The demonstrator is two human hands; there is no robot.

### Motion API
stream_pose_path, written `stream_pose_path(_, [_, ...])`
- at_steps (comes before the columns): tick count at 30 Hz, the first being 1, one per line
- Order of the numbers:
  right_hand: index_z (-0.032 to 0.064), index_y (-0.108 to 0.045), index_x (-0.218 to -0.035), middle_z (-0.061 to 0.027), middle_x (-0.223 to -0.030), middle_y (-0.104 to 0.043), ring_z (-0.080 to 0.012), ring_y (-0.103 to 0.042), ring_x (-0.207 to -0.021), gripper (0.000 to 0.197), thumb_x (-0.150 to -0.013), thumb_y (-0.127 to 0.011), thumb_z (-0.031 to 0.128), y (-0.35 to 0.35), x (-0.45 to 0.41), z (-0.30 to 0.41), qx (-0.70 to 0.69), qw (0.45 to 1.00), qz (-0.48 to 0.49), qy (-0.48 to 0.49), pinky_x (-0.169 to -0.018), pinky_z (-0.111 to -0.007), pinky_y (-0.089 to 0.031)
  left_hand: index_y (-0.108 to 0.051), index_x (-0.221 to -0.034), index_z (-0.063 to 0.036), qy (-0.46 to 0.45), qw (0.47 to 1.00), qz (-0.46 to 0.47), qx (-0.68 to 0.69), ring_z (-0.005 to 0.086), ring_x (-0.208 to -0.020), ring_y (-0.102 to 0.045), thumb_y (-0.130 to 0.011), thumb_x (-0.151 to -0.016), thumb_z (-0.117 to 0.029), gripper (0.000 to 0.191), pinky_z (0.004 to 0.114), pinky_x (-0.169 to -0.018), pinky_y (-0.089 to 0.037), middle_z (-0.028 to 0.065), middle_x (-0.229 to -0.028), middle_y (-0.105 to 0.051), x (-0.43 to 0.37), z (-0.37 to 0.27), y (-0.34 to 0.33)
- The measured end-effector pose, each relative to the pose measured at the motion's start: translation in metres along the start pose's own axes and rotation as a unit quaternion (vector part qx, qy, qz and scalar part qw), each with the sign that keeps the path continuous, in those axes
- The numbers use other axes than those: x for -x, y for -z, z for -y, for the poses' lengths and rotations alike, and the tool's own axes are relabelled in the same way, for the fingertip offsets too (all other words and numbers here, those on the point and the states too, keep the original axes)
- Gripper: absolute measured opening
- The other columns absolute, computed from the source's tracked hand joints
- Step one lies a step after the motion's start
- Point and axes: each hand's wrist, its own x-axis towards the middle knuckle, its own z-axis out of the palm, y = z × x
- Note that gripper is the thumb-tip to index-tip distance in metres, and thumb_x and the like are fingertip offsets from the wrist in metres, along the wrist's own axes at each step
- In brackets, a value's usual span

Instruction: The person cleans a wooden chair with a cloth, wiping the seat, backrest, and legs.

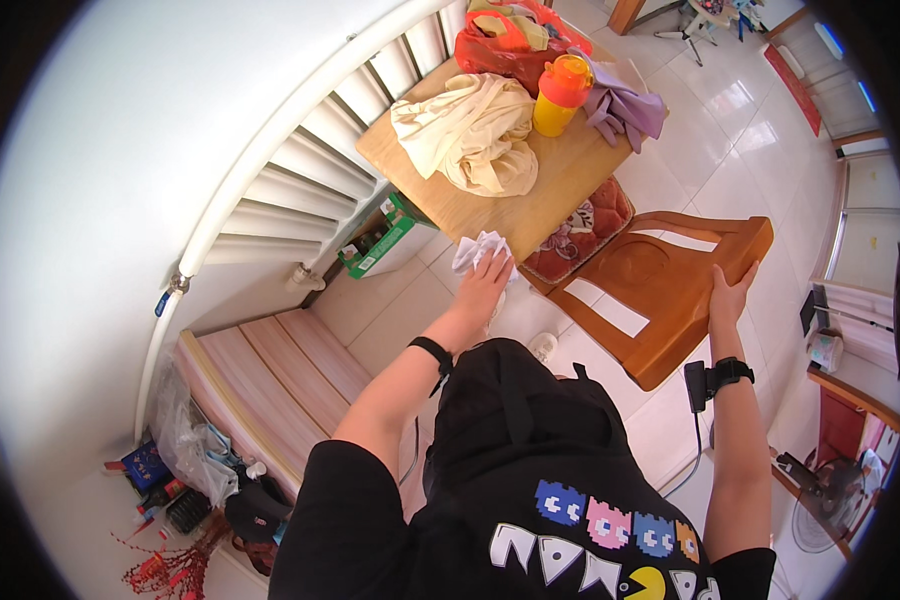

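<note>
My left hand (486,279) holds a crumpled white cloth (480,250) at the near corner of a light wooden table (450,206). With my right hand (729,300) I grip the top rail of a brown wooden chair (675,300), thumb and fingers spread along its edge. The chair's back leans toward me, and its red patterned seat cushion (570,240) lies partly beneath the table. On the tabletop are a bundled cream cloth (472,139), a yellow and orange bottle (560,97), a purple cloth (626,105) and a red plastic bag (506,49) with fabric in it.
A white radiator (292,191) runs along the wall at the left. Below it stands a green and white carton (382,244) holding bottles. A pink striped cabinet (277,367) is to my left. At the far right is an electric fan (832,495).
</note>
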Motion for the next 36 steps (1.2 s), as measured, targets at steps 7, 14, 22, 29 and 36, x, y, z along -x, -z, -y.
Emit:
stream_pose_path(7, [0.0089, -0.012, -0.144, -0.0204, -0.136, -0.039, -0.033, -0.043, -0.121, 0.08, -0.082, -0.061, 0.021, 0.001, 0.002, 0.004, 0.029, 1.0, -0.006, -0.001, -0.101, -0.034, -0.034, -0.038, -0.134, -0.0073, 0.104, 0.994, -0.029, 0.034, 0.0326, -0.13, -0.03, -0.042, -0.08, 0.0, 0.055, 0.042, -0.102, -0.034, 0.0142, -0.14, -0.033, 0.004, 0.056, 0.011])
stream_pose_path(14, [0.01, -0.013, -0.144, -0.0193, -0.136, -0.04, -0.0323, -0.043, -0.121, 0.08, -0.082, -0.061, 0.02, 0.002, 0.0, -0.003, 0.012, 1.0, -0.006, -0.001, -0.1, -0.034, -0.035, -0.049, -0.119, -0.0006, 0.383, 0.887, -0.205, 0.155, 0.0424, -0.106, -0.045, -0.049, -0.074, 0.006, 0.045, 0.047, -0.092, -0.037, 0.0253, -0.115, -0.046, -0.036, 0.181, 0.021])
stream_pose_path(22, [0.0094, -0.014, -0.144, -0.0189, -0.136, -0.039, -0.0316, -0.044, -0.121, 0.079, -0.082, -0.062, 0.02, -0.003, -0.001, 0.001, 0.02, 1.0, -0.006, -0.003, -0.1, -0.034, -0.035, -0.052, -0.122, -0.0068, 0.431, 0.848, -0.274, 0.141, 0.0369, -0.105, -0.05, -0.054, -0.075, 0.004, 0.049, 0.04, -0.09, -0.042, 0.0221, -0.119, -0.046, -0.094, 0.266, 0.073])
stream_pose_path(29, [0.0088, -0.017, -0.143, -0.0175, -0.138, -0.038, -0.0305, -0.043, -0.122, 0.079, -0.081, -0.063, 0.021, -0.001, -0.001, -0.005, 0.04, 0.999, -0.012, 0.001, -0.1, -0.033, -0.034, -0.048, -0.127, -0.011, 0.451, 0.873, -0.133, 0.132, 0.0367, -0.108, -0.051, -0.055, -0.072, 0.004, 0.058, 0.039, -0.089, -0.044, 0.0213, -0.115, -0.054, -0.115, 0.281, 0.076])
stream_pose_path(36, [0.0089, -0.016, -0.143, -0.0176, -0.137, -0.038, -0.03, -0.043, -0.121, 0.079, -0.081, -0.063, 0.021, 0.0, 0.0, -0.001, 0.053, 0.998, -0.013, 0.003, -0.1, -0.033, -0.034, -0.045, -0.128, -0.0077, 0.449, 0.868, -0.143, 0.154, 0.0365, -0.104, -0.054, -0.058, -0.071, 0.001, 0.059, 0.04, -0.086, -0.045, 0.0224, -0.111, -0.056, -0.105, 0.249, 0.069])
